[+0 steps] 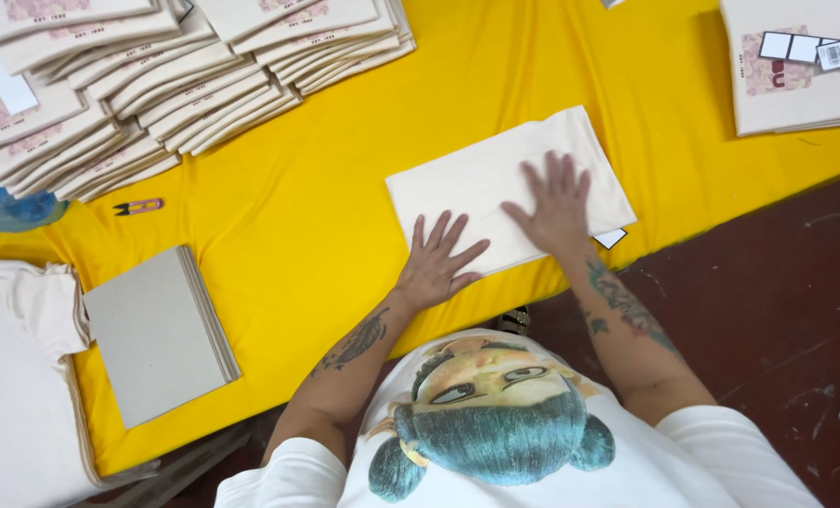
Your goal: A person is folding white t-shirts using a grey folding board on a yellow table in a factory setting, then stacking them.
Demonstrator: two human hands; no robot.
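Folded cream T-shirt lies under my flat, open left hand and right hand; I should press evenly outward, keeping edges square on the yellow tablecloth

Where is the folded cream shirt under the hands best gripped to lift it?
Probably the two short ends of the folded shirt, one per hand, fingers slid under from the sides. It lies flat on the yellow cloth, with the left hand and right hand pressing on top, both ends uncovered.
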